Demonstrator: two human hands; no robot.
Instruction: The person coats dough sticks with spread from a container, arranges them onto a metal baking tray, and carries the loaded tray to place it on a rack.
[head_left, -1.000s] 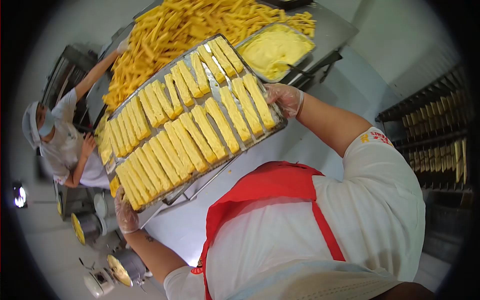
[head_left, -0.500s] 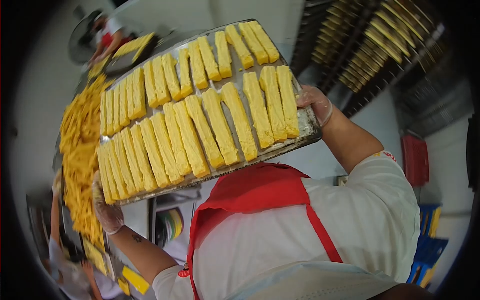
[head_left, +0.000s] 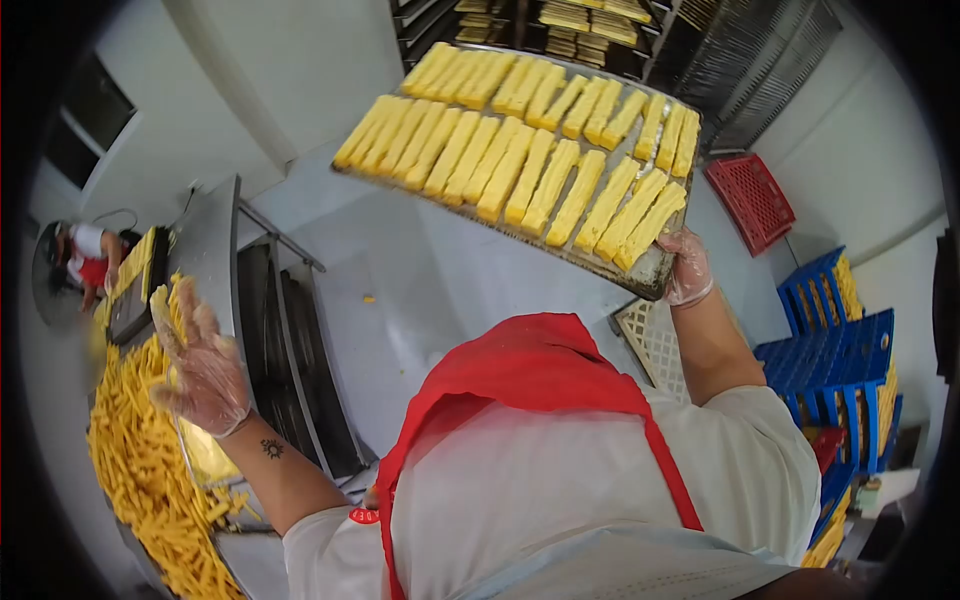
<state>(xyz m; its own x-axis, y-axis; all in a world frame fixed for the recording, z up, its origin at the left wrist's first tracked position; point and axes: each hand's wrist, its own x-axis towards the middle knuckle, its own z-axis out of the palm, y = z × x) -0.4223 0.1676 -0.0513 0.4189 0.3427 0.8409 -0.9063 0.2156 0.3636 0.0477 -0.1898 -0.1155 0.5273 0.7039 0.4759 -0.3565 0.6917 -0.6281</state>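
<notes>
My right hand (head_left: 689,268), in a clear plastic glove, grips the near right corner of a metal baking tray (head_left: 648,278). Two rows of thick yellow bars (head_left: 500,165) lie on the tray, which is tilted and held out in front of me. On the other side, my left hand (head_left: 207,378), also gloved, is off the tray with its fingers spread and nothing in them. Behind and below it spreads a big heap of yellow strips (head_left: 150,470) on the work table. The right thumb shows at the tray's corner; the fingers beneath are partly hidden.
A rack (head_left: 590,30) loaded with trays stands beyond the tray. To the right are a red crate (head_left: 750,203) and stacked blue crates (head_left: 835,350). A white perforated crate (head_left: 655,345) sits on the floor. At far left, a person in a red apron (head_left: 92,270) works beside another tray.
My left hand has let go of the tray and opened. The tray, in my right hand alone, has swung right toward the rack, and the view has turned right.
</notes>
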